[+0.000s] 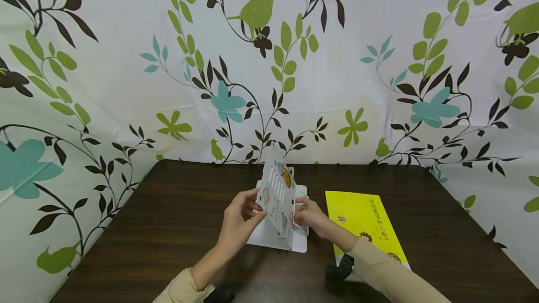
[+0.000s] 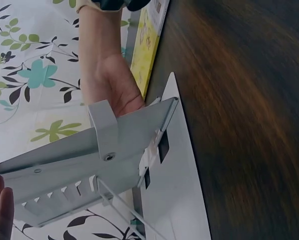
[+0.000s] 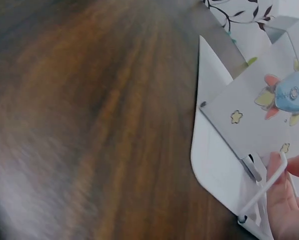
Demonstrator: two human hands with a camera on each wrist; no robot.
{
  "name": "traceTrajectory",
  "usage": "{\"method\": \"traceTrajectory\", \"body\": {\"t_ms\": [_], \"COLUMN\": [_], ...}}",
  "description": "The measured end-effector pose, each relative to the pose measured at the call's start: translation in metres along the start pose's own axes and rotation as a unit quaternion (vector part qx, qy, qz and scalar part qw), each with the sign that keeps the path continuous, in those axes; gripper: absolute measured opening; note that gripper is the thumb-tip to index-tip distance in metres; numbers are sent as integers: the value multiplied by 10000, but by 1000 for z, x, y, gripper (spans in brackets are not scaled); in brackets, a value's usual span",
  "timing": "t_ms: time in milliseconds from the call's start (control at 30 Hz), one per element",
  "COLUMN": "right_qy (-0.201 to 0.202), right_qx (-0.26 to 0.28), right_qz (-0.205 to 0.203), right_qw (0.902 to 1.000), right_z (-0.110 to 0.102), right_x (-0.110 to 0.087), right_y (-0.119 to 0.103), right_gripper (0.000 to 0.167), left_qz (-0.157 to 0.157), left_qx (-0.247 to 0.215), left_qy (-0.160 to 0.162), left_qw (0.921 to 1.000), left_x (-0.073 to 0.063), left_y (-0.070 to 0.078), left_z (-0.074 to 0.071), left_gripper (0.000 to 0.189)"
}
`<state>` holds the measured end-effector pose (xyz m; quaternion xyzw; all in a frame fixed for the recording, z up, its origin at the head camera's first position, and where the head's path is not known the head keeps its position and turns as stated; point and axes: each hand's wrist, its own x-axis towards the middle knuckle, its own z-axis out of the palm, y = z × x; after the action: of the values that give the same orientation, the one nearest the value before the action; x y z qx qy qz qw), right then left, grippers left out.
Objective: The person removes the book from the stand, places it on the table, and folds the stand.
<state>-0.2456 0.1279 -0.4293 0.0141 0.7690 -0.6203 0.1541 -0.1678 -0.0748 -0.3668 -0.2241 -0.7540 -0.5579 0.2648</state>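
Observation:
A white metal book stand (image 1: 275, 200) printed with cartoon space pictures stands on the table, its slotted panel tilted up from a flat base plate (image 2: 164, 165). My left hand (image 1: 239, 221) holds the panel's left edge between thumb and fingers; only its fingertips (image 2: 2, 215) show in the left wrist view. On the panel's other side, low down, is my right hand (image 1: 313, 219). Its fingers (image 3: 277, 195) curl at a bent white wire leg (image 3: 264, 190), with the thumb close beside the wire's end. A clip (image 2: 104, 130) folds over the panel's edge.
A yellow book (image 1: 362, 223) with Chinese characters lies flat to the right, partly under my right forearm. The dark wooden table (image 1: 168, 228) meets a patterned cloth (image 1: 316, 83) at its back and sides.

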Motion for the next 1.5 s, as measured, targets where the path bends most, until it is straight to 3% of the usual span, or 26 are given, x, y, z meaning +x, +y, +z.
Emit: {"method": "traceTrajectory", "body": {"t_ms": [100,333,633,967,1233,1500], "right_qy": [-40,-56,65,71,184,-190], "right_qx": [-49,45,-139,-313,-628,-775], "right_qz": [41,163,145,146,-187,-806], "right_qw": [10000,9998,9998,9994,9977,9935], "right_z": [-3,-9,-8,-11,-13,-23], "right_x": [3,10,10,9,1,-8], "right_y": [1,4,2,5,7,7], "right_gripper": [47,47,47,49,45,46], "left_qz": [-124,-70,-54,-16,-38,-212], "left_qx": [-168,-394,-520,-513,-413,-132], "left_qy": [6,-32,11,-14,-184,-496], "left_qw": [9998,9992,9986,9987,9990,9985], "left_x": [-2,-3,1,1,2,5], "left_y": [-11,-15,14,14,11,10], "left_z": [6,12,12,13,11,2], "left_gripper": [49,50,45,45,49,53]}}
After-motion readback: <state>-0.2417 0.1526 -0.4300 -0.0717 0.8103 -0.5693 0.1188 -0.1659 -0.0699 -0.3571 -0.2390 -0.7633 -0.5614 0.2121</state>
